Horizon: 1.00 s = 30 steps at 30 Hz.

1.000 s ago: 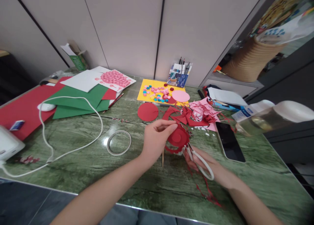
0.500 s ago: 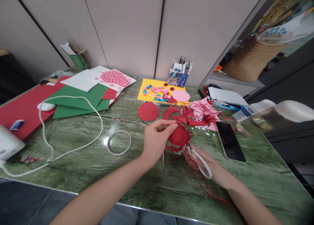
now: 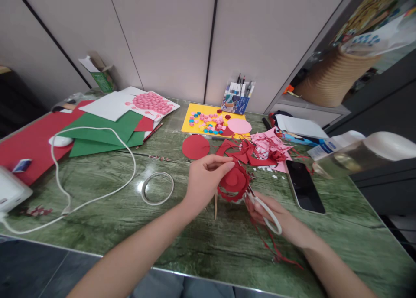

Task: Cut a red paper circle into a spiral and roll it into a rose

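Note:
Between thumb and fingers, my left hand (image 3: 208,176) pinches the upper left edge of a red paper piece (image 3: 233,179) with a scalloped rim and a round middle. My right hand (image 3: 264,209) grips white-handled scissors (image 3: 269,213), their blades at the paper's right edge. A thin red paper strip (image 3: 276,248) trails below that hand. Beneath the left hand lies a pointed wooden stick (image 3: 216,206), its upper part hidden. Behind the hands are a red paper circle (image 3: 196,147) and a heap of red and pink scraps (image 3: 264,146).
Left of the hands lies a white tape ring (image 3: 157,188), with a white cable (image 3: 134,159) looping beyond it. A phone (image 3: 304,186) and a tilted clear bottle (image 3: 347,161) are on the right. Yellow paper (image 3: 191,127) with small coloured pieces lies at the back.
The red scalloped paper has shifted slightly left with my left hand. My right hand and the scissors have barely moved, and a small gap shows between blades and paper rim.

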Motion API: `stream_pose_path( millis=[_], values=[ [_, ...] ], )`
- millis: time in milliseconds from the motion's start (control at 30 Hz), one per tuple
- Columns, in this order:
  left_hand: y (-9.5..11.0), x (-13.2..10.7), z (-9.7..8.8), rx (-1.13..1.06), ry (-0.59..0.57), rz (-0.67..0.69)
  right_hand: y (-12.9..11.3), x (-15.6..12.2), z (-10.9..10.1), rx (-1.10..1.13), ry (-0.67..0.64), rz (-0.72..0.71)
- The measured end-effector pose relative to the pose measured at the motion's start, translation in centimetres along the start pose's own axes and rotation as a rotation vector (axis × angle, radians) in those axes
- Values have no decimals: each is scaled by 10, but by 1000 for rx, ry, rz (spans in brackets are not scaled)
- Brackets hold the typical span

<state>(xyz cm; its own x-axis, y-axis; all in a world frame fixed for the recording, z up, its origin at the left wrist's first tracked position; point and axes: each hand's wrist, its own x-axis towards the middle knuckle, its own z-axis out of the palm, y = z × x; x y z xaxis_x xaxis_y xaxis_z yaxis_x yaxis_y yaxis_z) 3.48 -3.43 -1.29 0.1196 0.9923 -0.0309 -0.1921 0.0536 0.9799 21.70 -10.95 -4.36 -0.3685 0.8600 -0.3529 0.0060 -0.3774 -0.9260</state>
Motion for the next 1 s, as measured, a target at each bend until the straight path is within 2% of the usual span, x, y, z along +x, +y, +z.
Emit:
stream_pose_path(
  millis=[300,433,533,633,800,900,1000],
  values=[
    [18,11,-17,251,-197,1,-12,-2,-1,-187,-69,-1],
    [26,14,-24,410,-257,61,-15,-2,-2,-230,-82,26],
    [27,15,-26,449,-289,87,-15,-1,-3,-236,-89,18],
    [25,15,-24,402,-260,70,-12,0,-3,-224,-80,1],
    [14,14,-19,221,-158,53,-8,1,-3,-165,31,-26],
    [10,13,-17,166,-97,70,-7,1,-4,-194,35,-50],
    [8,12,-15,167,-86,84,-7,1,-3,-232,34,-83]
  ],
)
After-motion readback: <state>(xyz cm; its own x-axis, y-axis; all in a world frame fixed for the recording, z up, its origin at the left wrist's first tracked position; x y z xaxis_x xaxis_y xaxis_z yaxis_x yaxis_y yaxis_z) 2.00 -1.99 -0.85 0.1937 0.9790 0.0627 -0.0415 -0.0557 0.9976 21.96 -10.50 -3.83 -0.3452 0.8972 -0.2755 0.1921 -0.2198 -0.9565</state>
